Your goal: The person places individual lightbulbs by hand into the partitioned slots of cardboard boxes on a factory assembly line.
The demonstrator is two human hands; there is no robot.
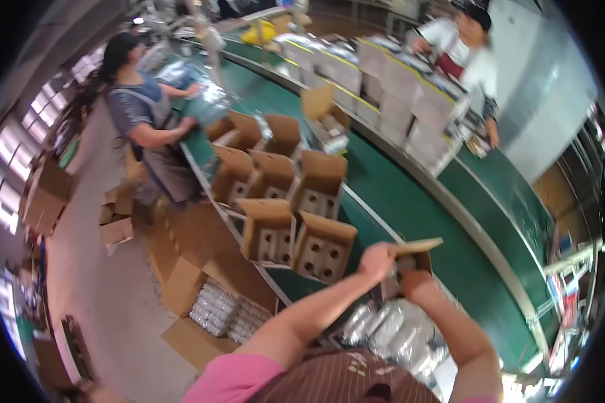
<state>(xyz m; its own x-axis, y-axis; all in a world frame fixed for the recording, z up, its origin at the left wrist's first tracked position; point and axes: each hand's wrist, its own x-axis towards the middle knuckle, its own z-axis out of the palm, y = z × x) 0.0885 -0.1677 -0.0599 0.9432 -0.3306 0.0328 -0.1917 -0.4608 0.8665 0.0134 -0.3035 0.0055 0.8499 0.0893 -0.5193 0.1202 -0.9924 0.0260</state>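
Observation:
My left hand (379, 262) grips the left side of a small open cardboard box (421, 246), close to its raised lid. Reaching in at the box's near side is my right hand (418, 285); its fingers are blurred and partly hidden, so what they hold cannot be made out. Pale contents show dimly between my hands. Just below lie several clear plastic-wrapped items (390, 329) in front of my apron. To the left of my hands stands an open cardboard box (326, 247) whose insert has round holes.
Several more open boxes (269, 171) stand on the green conveyor (410, 195). A large carton (181, 285) of wrapped pieces is on the floor at left. One co-worker (144, 111) stands at the belt's left side, another (470, 60) across it behind grey bins (410, 101).

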